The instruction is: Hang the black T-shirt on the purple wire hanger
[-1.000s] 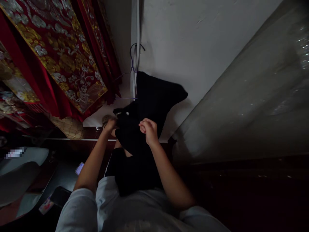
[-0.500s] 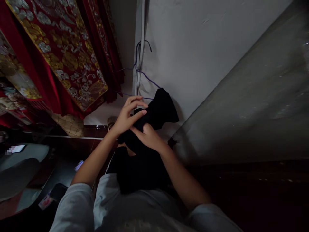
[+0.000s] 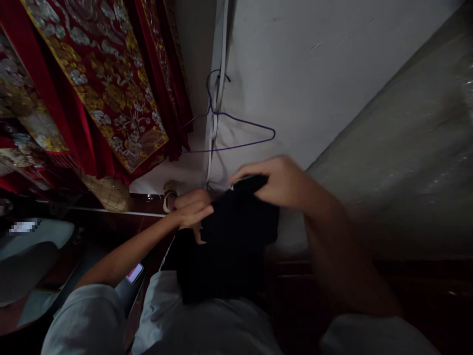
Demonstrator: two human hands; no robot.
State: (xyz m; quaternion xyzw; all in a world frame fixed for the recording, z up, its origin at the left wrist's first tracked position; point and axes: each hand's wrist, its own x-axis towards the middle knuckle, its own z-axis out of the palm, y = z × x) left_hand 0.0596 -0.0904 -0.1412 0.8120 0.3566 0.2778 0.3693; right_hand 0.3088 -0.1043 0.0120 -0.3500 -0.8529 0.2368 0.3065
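A dark cloth garment, black all over and bunched, is held in front of my legs; its exact kind cannot be made out. My right hand grips its upper right edge, fingers curled over the cloth. At the garment's left side, my left hand pinches the edge, with some fingers hidden by the fabric. Beyond both hands, a thin purple wire hanger hangs bare, apart from the garment. A small pale bit shows at the garment's top edge.
Red embroidered drapes hang at upper left. A white pole or cord runs down the pale wall. Plastic-like sheeting covers the right side. Lower left are a chair and a lit phone.
The black garment has come off the hanger's right arm and lies lower, closer to my body. My hands have moved apart, the right one up and rightward, the left one down.
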